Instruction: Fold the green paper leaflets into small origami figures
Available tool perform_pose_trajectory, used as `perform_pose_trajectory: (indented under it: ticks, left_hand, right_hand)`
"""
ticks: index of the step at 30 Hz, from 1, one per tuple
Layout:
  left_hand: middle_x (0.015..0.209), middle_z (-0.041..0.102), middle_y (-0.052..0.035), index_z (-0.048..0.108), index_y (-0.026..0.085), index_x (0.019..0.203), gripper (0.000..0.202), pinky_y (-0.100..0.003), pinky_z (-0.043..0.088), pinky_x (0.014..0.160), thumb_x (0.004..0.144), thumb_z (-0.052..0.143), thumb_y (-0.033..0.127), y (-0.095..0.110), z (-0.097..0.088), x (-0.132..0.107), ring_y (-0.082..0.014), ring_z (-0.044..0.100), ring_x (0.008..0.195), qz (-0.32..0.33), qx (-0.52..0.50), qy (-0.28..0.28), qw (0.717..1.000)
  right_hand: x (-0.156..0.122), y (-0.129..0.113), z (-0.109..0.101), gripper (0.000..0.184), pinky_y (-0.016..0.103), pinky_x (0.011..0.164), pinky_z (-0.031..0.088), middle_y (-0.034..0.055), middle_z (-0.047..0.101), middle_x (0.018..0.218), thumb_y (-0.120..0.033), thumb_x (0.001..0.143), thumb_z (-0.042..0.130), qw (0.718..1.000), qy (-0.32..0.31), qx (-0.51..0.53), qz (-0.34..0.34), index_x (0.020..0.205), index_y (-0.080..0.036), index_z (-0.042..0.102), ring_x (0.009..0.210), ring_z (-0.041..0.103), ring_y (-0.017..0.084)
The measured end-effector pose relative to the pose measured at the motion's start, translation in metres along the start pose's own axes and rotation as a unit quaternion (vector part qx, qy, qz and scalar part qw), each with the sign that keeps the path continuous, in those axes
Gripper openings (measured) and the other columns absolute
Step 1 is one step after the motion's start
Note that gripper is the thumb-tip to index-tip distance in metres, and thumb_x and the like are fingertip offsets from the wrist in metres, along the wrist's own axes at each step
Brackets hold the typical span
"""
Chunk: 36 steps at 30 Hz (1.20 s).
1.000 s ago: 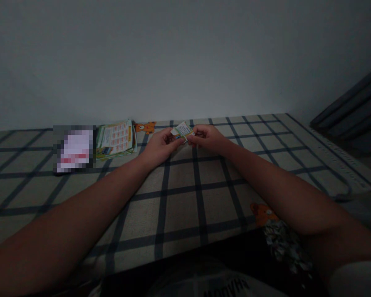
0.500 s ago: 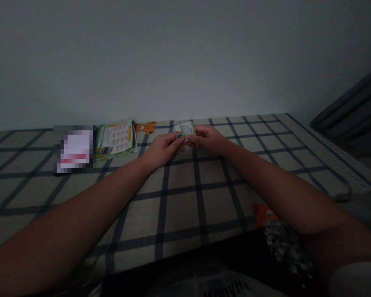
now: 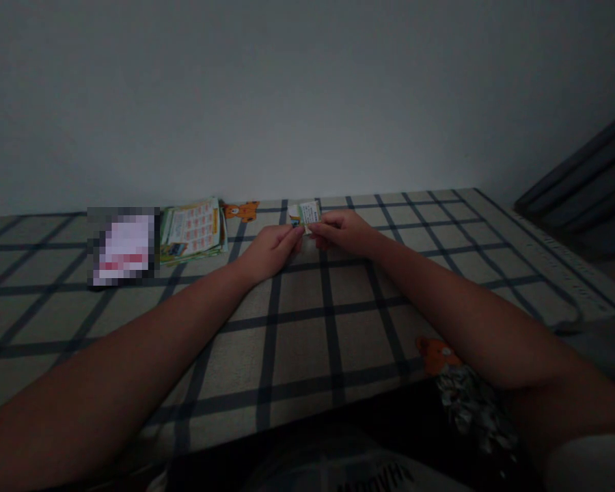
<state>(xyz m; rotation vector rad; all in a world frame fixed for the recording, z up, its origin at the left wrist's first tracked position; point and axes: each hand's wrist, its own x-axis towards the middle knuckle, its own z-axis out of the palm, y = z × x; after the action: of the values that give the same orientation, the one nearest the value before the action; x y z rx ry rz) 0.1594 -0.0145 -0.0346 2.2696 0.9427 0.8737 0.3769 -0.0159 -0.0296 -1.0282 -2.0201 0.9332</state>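
Observation:
A small piece of printed paper (image 3: 310, 212), white and green with dark text and a bit of blue, is held up over the far part of the table. My left hand (image 3: 274, 251) pinches its lower left corner between thumb and fingers. On the other side, my right hand (image 3: 343, 231) grips its lower right edge, thumb close to the left thumb. Whether the paper is folded or a single layer I cannot make out. To the left of my hands lies a stack of green and white printed sheets (image 3: 195, 229).
A checked cloth (image 3: 307, 335) with printed bears (image 3: 242, 211) covers the table, which meets a plain wall (image 3: 307, 102). At far left lies a pixelated pale item (image 3: 126, 249). A heap of crumpled scraps (image 3: 474, 403) sits by my right forearm. A dark curtain (image 3: 589, 181) hangs at right.
My right hand's fingers have shifted slightly on the paper, and the paper has moved a touch to the left. Both hands still hold it.

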Motion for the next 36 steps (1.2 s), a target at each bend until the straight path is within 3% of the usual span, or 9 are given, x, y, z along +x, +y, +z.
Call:
perform_pose_trajectory:
  ticks: [8,16,19,24,31,36]
  left_hand:
    - [0.050,0.051,0.0000,0.063,0.018,0.059,0.054,-0.028,0.037,0.055,0.097,0.045,0.053,-0.0056,-0.0002,-0.0018,-0.0136,0.047,0.051,-0.063,-0.125,-0.051,0.989]
    - [0.045,0.050,-0.0007,0.058,0.019,0.050,0.067,-0.026,0.036,0.053,0.099,0.040,0.061,-0.0004,-0.0002,-0.0018,-0.0127,0.048,0.048,-0.013,-0.026,-0.035,0.999]
    - [0.046,0.051,-0.0002,0.062,0.018,0.052,0.065,-0.026,0.036,0.053,0.099,0.042,0.060,-0.0019,0.0009,-0.0018,-0.0123,0.047,0.048,-0.024,-0.044,-0.039,0.998]
    - [0.051,0.052,0.0001,0.057,0.019,0.056,0.059,-0.026,0.034,0.051,0.097,0.047,0.060,-0.0034,0.0028,-0.0006,-0.0134,0.045,0.051,-0.039,-0.045,0.008,0.998]
    - [0.052,0.046,0.0011,0.049,0.021,0.058,0.053,-0.028,0.032,0.055,0.097,0.044,0.057,0.0005,0.0005,-0.0003,-0.0144,0.043,0.054,-0.014,-0.020,-0.066,0.998]
    - [0.053,0.044,0.0017,0.047,0.022,0.059,0.052,-0.029,0.033,0.056,0.099,0.041,0.056,-0.0016,0.0018,-0.0007,-0.0144,0.042,0.053,-0.014,-0.039,-0.062,0.997]
  right_hand:
    - [-0.0024,-0.0062,-0.0009,0.050,0.025,0.059,0.039,-0.0003,0.061,0.063,-0.058,0.098,0.053,0.997,-0.032,-0.060,-0.029,0.071,-0.016,0.062,0.058,0.053,0.010]
    - [-0.0026,-0.0026,0.0001,0.057,0.025,0.060,0.040,0.0004,0.062,0.064,-0.064,0.099,0.046,0.997,-0.044,-0.051,-0.033,0.073,-0.016,0.063,0.058,0.054,0.011]
    - [-0.0028,-0.0049,-0.0005,0.057,0.026,0.063,0.040,0.0007,0.062,0.064,-0.062,0.100,0.045,0.994,-0.044,-0.081,-0.053,0.070,-0.016,0.062,0.059,0.054,0.011]
    - [-0.0039,-0.0055,-0.0023,0.062,0.026,0.063,0.040,0.0009,0.061,0.065,-0.069,0.098,0.042,0.995,-0.049,-0.074,-0.053,0.073,-0.017,0.062,0.061,0.054,0.012]
    - [-0.0010,-0.0005,-0.0014,0.059,0.027,0.061,0.034,-0.0013,0.053,0.063,-0.070,0.097,0.044,0.992,-0.002,-0.097,-0.074,0.069,-0.019,0.052,0.063,0.047,0.012]
    - [-0.0013,-0.0006,-0.0006,0.057,0.028,0.064,0.038,0.0002,0.057,0.066,-0.068,0.098,0.044,0.994,-0.006,-0.074,-0.079,0.073,-0.018,0.057,0.064,0.052,0.013]
